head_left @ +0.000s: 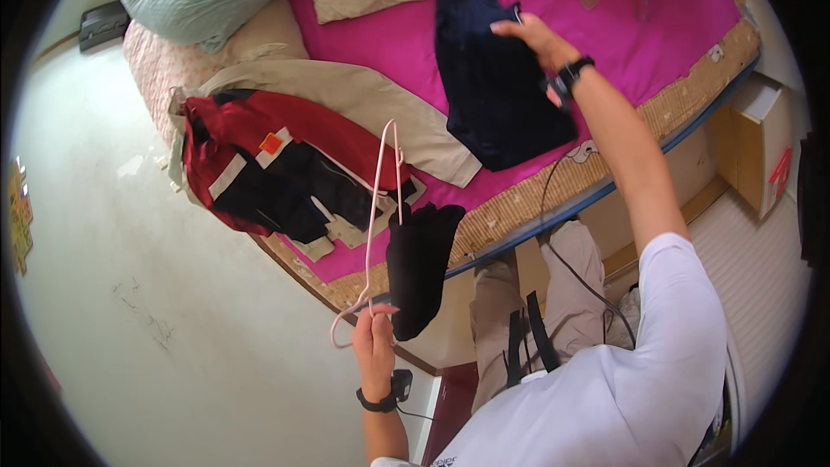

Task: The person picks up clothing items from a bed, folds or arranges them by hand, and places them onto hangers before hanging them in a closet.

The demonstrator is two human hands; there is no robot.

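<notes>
Left hand (375, 337), fingers closed around a pink hanger (375, 216) near its hook, black cloth (419, 272) against it, right hand (546, 43) gripping dark blue clothing (493, 78), red-and-black jacket (303, 132) on the bed (657, 60)

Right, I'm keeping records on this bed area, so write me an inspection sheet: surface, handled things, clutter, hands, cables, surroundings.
Surface: pink sheet, woven mat along the edge.
Things: hanger; black cloth, apparently hanging on it; navy garment.
Clutter: jacket, beige cloth, teal bedding.
Hands: left hand grips the hanger near its hook; right hand touches the navy garment, grip unclear.
Cables: black cable by the right leg.
Surroundings: pale wall, dark marks.
</notes>
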